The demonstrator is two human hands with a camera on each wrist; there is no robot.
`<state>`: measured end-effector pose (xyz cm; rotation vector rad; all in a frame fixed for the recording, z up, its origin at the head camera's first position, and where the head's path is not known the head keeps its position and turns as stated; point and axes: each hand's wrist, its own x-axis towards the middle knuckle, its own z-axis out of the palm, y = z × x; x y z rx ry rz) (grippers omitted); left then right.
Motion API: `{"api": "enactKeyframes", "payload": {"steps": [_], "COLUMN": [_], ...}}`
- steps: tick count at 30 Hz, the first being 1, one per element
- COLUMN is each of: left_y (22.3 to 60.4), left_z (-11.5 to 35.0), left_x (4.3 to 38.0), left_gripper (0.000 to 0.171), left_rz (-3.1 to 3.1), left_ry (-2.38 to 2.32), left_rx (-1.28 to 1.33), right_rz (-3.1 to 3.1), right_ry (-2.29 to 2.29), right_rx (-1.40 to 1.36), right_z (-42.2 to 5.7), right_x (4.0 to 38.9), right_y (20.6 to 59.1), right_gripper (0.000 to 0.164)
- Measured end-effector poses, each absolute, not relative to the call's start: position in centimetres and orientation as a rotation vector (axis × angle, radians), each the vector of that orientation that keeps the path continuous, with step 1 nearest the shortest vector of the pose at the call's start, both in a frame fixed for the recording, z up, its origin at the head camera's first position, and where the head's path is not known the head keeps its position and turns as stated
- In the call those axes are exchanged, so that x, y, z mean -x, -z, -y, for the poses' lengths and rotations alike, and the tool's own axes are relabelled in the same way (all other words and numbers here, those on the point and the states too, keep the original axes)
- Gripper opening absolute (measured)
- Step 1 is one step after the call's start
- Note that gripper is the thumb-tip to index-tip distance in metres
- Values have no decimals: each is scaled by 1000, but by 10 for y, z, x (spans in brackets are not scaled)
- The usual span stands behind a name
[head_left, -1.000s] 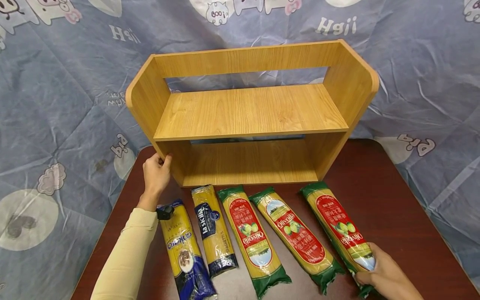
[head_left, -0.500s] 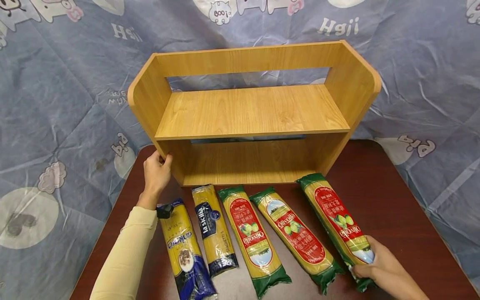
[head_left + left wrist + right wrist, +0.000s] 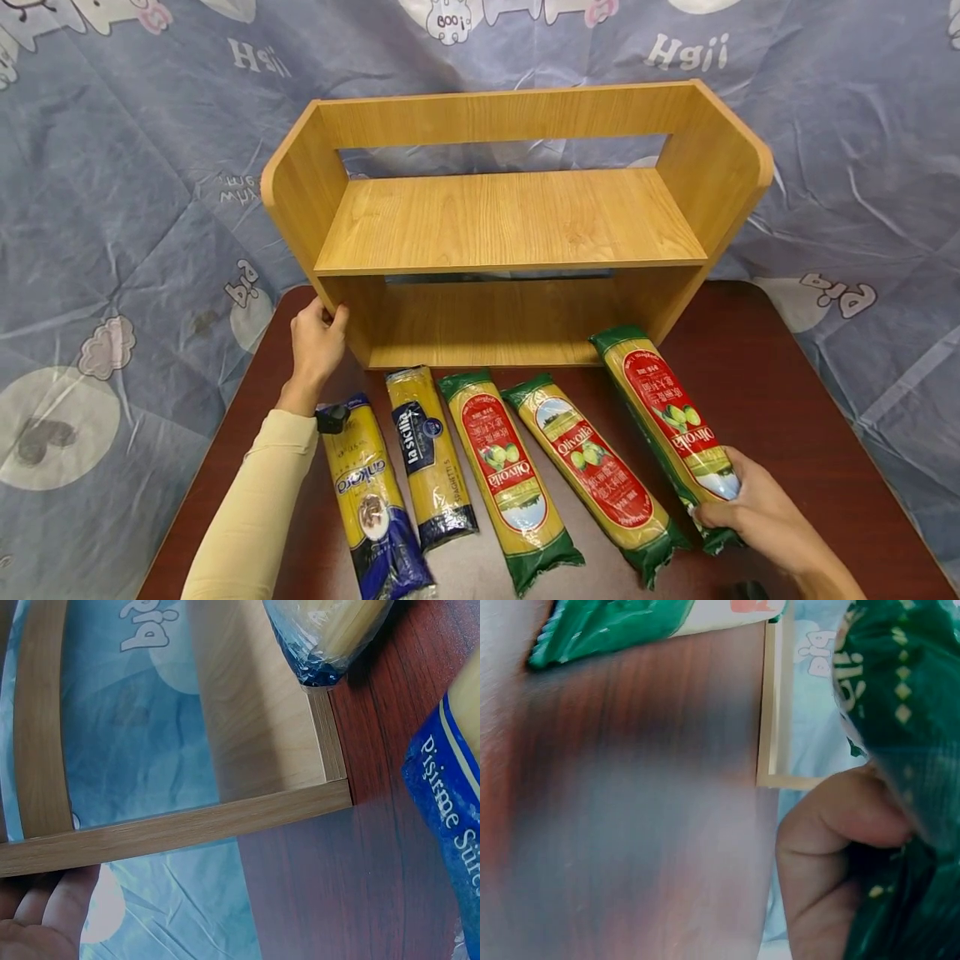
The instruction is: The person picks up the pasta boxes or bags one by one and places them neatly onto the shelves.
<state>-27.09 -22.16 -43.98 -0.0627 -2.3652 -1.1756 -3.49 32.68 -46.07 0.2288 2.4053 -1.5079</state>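
My right hand (image 3: 757, 508) grips the near end of a spaghetti pack (image 3: 671, 425) with green ends and a red Olivoilà label. In the right wrist view the thumb (image 3: 855, 806) presses on its green wrapper (image 3: 922, 697). The pack's far end overlaps the lower right front of a two-tier wooden shelf (image 3: 510, 221). At the shelf's left side panel, my left hand (image 3: 317, 346) holds the front edge, thumb inward. The left wrist view has its fingers (image 3: 67, 904) against the panel's outer face; the thumb is hidden there.
Lying in a row before the shelf are a blue-and-yellow Ankara pack (image 3: 375, 500), a La Sicilia spaghetti pack (image 3: 431, 458) and two more Olivoilà packs, one with a red label (image 3: 504, 467), the other tilted (image 3: 592, 467). A patterned cloth (image 3: 135, 250) hangs behind the dark red table (image 3: 810, 450).
My right hand has carried the Olivoilà pack up and slightly left, its far end moving toward the shelf. The left hand keeps its hold on the side panel. The head view has shifted slightly.
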Motion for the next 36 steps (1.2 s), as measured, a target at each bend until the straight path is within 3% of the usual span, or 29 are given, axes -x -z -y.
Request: {"api": "enactKeyframes", "payload": {"steps": [15, 36], "left_y": [438, 437], "left_z": [219, 221], "left_x": [272, 272], "left_gripper": [23, 23], "left_rz": [2398, 2402], "left_ry": [1183, 1169], "left_rx": [62, 21], "right_rz": [-2530, -2668], "right_ry": [1552, 1452], "right_rx": [-146, -27], "right_z": [-319, -317], "right_x": [64, 101], "right_y": [447, 445], "right_gripper": [67, 68]}}
